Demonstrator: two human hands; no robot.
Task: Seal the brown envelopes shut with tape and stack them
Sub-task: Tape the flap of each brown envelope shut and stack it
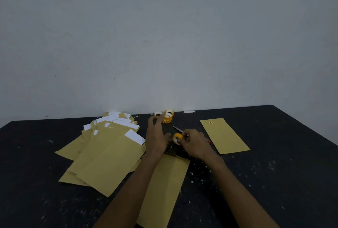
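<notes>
Plain workroom, black table, grey wall

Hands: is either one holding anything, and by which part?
The right hand holds the small yellow tape roll, fingers curled round its rim. The left hand, fingers spread beside it, grips nothing visible.

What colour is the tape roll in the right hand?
The tape roll is yellow-orange, white inside; head view.

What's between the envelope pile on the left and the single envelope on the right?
Head view: the open left hand, the right hand holding a tape roll, and scissors on the table, partly under it.
</notes>
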